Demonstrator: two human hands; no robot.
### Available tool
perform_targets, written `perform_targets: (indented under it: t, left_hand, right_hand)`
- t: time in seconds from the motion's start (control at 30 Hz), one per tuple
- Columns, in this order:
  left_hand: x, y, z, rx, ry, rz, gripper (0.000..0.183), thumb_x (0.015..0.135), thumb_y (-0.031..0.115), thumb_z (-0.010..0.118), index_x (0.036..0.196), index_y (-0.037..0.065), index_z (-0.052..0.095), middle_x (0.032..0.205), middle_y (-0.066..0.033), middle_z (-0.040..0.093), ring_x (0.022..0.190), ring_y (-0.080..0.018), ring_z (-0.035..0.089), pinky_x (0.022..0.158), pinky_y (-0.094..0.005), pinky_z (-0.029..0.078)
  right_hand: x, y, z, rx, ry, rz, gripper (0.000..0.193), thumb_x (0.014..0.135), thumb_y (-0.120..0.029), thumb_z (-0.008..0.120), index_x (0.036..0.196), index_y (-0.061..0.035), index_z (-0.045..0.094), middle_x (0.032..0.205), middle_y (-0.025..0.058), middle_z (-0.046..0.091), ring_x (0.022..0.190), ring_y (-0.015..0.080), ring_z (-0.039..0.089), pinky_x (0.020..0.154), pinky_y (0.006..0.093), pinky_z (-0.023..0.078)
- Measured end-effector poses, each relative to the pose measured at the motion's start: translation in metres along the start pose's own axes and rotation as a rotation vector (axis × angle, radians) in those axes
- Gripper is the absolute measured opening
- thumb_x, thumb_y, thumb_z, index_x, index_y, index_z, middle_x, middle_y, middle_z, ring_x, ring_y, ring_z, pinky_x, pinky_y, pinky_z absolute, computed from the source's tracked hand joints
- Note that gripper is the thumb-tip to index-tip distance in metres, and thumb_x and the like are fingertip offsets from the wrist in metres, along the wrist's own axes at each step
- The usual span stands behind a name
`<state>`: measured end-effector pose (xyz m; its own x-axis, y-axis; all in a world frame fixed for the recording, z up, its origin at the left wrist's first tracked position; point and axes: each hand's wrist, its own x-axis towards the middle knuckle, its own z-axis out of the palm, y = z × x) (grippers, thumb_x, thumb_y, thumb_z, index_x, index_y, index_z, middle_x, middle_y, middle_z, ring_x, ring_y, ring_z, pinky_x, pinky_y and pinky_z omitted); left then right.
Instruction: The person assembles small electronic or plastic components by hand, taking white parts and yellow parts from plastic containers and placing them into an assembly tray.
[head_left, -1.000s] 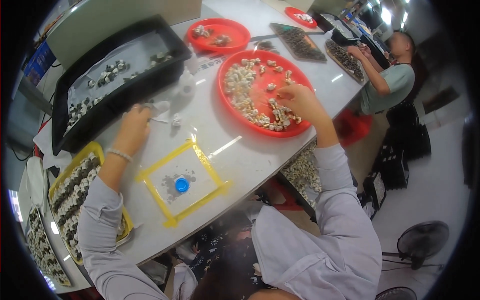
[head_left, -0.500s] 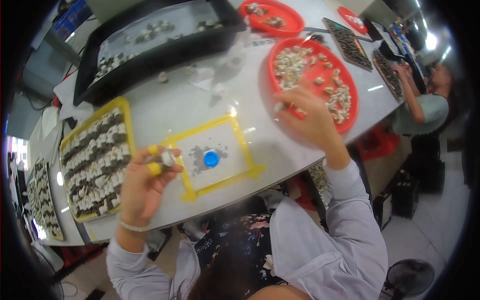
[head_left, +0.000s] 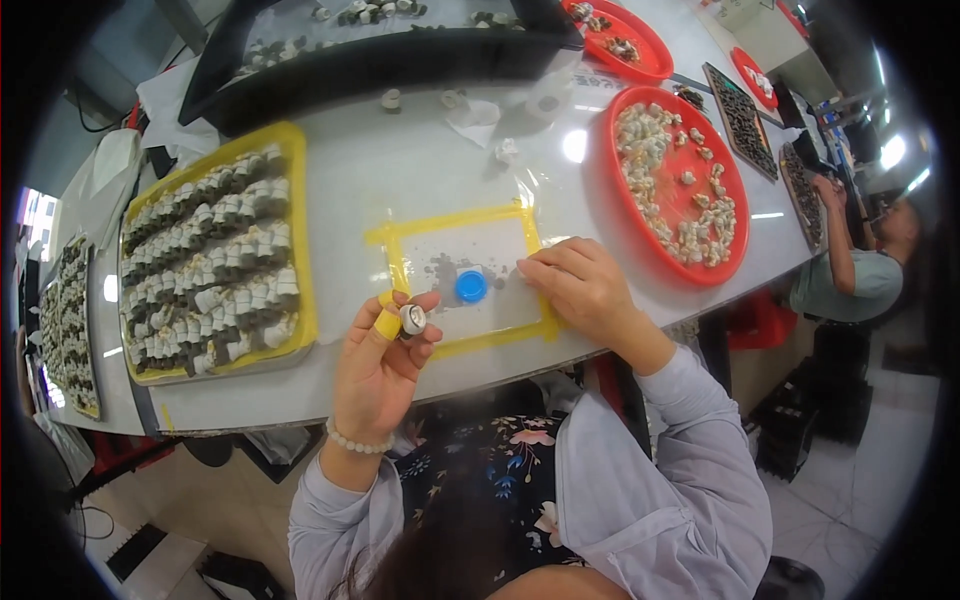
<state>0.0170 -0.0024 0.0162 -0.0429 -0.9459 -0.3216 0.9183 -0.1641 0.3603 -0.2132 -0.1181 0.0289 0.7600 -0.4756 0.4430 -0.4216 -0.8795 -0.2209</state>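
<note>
- Currently, the left hand (head_left: 385,350) is keeping its grip closed, its thumb and fingers pinching a small white-rimmed piece (head_left: 413,319) just left of the blue cap (head_left: 471,287).
- The pinched piece is showing its round, pale end; yellow tape (head_left: 388,322) is wrapping a finger beside it.
- A pale beaded bracelet (head_left: 358,438) is circling the left wrist.
- The right hand (head_left: 595,295) is reaching over the right edge of the yellow tape square (head_left: 470,215), its fingertips gathering close; I cannot tell whether its grip is pinching anything.
- The blue cap is sitting inside that square, among grey stains on the tabletop (head_left: 350,180).
- To the left, a yellow tray (head_left: 305,250) is holding rows of white and dark pieces.
- To the right, a large round red tray (head_left: 672,180) is holding loose pale pieces.
- Beyond the square, a crumpled tissue (head_left: 478,118) is lying near a white bottle (head_left: 548,100), and a black bin (head_left: 400,88) is standing behind them.
- At far right, a co-worker (head_left: 855,280) is reaching toward a dark-filled tray (head_left: 803,195).
</note>
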Motion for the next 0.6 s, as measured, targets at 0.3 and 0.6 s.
perform_targets:
  t: [0.3,0.6]
  left_hand:
    - [-0.005,-0.005,-0.002,0.165,0.001,0.067,0.023,0.086,0.002,0.053,0.109,0.004,0.054,0.113,-0.0196,0.056,0.084,-0.0201,0.062,0.073,-0.0252,0.051]
    - [-0.01,-0.009,-0.008,0.295,-0.033,0.115,0.029,0.084,0.001,0.056,0.113,0.0,0.053,0.112,-0.0184,0.056,0.083,-0.0204,0.062,0.073,-0.0272,0.051]
  right_hand:
    - [0.006,-0.004,-0.004,0.13,-0.062,0.133,0.026,0.069,-0.006,0.07,0.094,-0.0035,0.064,0.082,0.008,0.058,0.075,0.0229,0.056,0.064,0.0321,0.046]
    - [0.039,-0.018,0.001,0.278,-0.16,0.038,0.024,0.07,-0.008,0.068,0.093,-0.0034,0.064,0.082,0.0085,0.058,0.071,0.0239,0.057,0.063,0.0326,0.046]
